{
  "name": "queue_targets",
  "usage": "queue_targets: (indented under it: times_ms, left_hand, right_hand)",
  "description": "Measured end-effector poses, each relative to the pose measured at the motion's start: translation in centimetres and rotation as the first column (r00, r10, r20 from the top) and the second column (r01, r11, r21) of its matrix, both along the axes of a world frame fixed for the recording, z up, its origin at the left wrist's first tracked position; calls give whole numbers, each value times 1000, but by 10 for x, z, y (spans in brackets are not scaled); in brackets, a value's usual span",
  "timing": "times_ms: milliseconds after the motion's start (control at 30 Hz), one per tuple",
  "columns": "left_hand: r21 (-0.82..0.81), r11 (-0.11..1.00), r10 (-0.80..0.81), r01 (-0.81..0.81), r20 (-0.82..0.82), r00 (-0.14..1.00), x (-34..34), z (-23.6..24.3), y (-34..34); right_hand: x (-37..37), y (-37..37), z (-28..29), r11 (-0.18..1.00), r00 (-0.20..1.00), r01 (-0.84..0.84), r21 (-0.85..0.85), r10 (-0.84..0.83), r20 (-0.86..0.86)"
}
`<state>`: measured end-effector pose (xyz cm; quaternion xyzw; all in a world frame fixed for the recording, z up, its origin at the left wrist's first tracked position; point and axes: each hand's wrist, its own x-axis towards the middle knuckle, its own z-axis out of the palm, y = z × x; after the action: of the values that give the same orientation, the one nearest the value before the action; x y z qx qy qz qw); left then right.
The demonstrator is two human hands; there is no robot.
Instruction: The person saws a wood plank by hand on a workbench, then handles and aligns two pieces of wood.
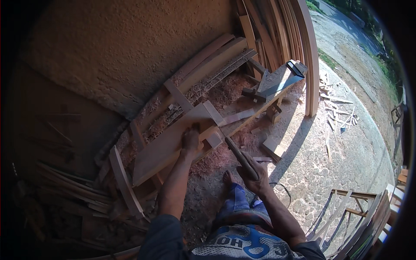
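Observation:
My left hand (190, 140) rests closed on a wide pale wooden board (167, 141), near a short wooden block (213, 137) at the board's right end. Whatever the curled fingers grip is hidden in shadow. In my right hand (255, 175) is a long, narrow, dark tool (236, 151); its kind does not show clearly. The tool slants up and left, its far end close to the block. I cannot tell whether the two touch.
A plank bench (277, 80) carries a dark-and-silver tool (295, 69). Tall boards (308, 52) lean beside it. Shavings (216, 158) cover the ground around my bare foot (228, 177). Offcuts (340, 110) lie at right, a wooden frame (355, 201) lower right. A rough wall (121, 52) rises beyond.

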<state>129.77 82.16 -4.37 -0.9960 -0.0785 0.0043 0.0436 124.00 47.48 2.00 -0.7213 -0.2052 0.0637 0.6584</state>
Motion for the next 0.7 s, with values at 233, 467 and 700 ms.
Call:
queue_targets:
  times_ms: [233,467,700]
  left_hand:
    - [32,999,-35,35,7,999,1,-14,0]
    - [-52,998,34,-36,-31,999,10,12,-3]
    - [-15,999,-33,34,54,998,13,16,-23]
  right_hand:
    - [-48,-62,32,973,991,33,-228,-2,134]
    - [1,-2,18,996,998,36,-81,-33,45]
    - [-43,-54,27,978,985,94,-185,-65,157]
